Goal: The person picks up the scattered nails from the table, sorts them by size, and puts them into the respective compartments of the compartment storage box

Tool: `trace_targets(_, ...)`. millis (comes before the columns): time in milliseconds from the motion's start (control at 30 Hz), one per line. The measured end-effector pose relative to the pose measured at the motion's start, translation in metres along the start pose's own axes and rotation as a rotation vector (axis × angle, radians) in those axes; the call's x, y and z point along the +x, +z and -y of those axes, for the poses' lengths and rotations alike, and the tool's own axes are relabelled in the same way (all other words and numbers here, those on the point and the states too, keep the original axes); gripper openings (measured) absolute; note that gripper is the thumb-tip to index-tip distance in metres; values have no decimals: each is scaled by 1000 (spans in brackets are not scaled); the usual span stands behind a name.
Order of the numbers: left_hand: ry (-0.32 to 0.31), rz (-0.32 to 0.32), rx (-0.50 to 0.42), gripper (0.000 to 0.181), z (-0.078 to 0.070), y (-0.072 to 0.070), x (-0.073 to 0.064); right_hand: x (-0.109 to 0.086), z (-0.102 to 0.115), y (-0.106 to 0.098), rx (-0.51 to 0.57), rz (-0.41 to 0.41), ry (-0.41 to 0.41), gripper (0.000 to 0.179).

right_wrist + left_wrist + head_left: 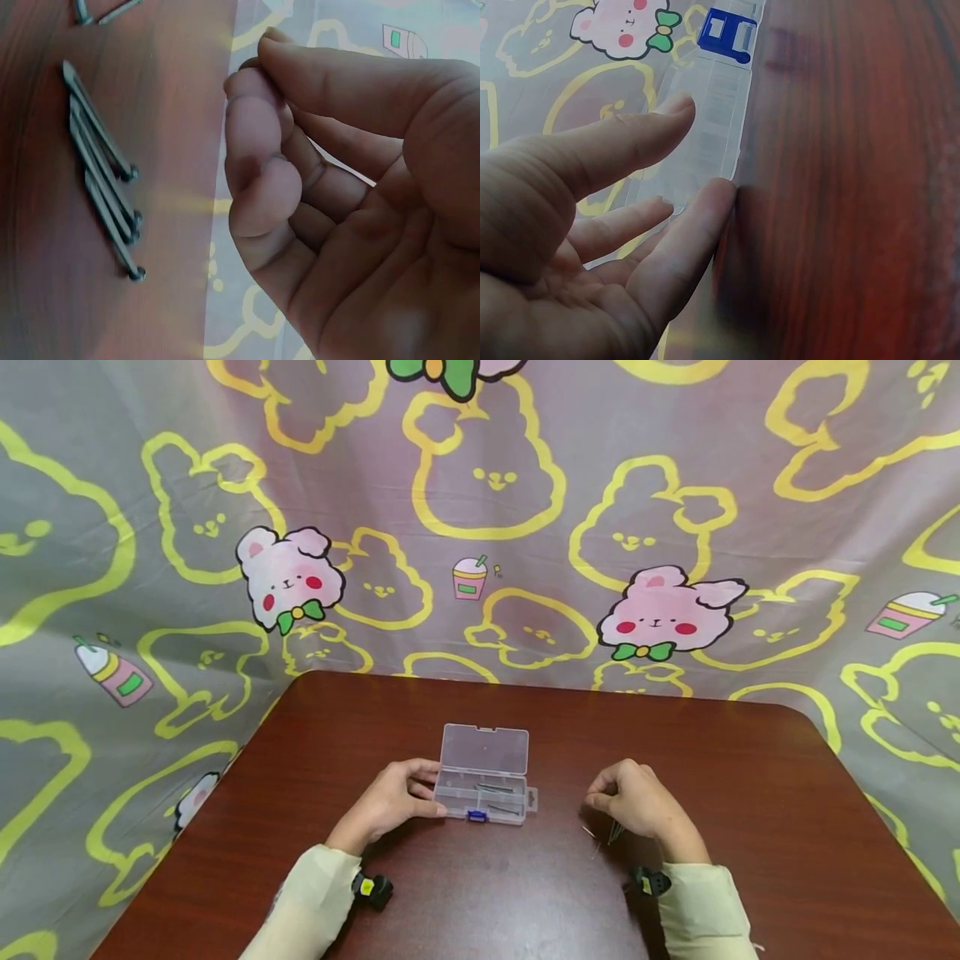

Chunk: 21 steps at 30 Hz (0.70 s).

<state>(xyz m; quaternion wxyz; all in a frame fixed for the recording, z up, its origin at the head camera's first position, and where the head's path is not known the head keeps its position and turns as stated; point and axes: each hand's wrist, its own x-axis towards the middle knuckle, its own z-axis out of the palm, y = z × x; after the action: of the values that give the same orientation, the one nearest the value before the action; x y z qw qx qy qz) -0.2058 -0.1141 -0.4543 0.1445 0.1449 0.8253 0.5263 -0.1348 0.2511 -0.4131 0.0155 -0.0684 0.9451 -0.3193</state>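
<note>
A clear plastic storage box [457, 804] with dividers stands on the table, its lid [485, 750] raised at the back. Several nails [495, 788] lie in its right-hand compartments. My left hand [390, 797] grips the box's left end, thumb at the front corner and fingers round the side. A blue latch [726, 34] sits on the box's front. To the right of the box, my right hand [637, 797] hovers over the table, fingers curled and thumb against the index finger. No object shows between them. Loose nails [109, 180] lie in a cluster below this hand.
The brown wooden table [480, 893] has a glossy top. Behind and beside it hangs a grey cloth [525, 635] printed with cartoon rabbits. A hanging tab [532, 799] sticks out from the box's right end. Small cameras [372, 888] are strapped at both wrists.
</note>
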Motion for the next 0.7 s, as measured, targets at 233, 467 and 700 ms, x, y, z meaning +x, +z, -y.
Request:
trace_targets(233, 1, -4, 6, 67, -1, 0, -1, -5, -8, -6, -15, 30, 34, 11)
trace_targets(467, 6, 0, 10, 66, -1, 1, -1, -11, -20, -13, -44, 51, 61, 13)
trace_targets(700, 7, 1, 4, 67, 0, 1, -1, -15, -31, -22, -43, 51, 88, 12)
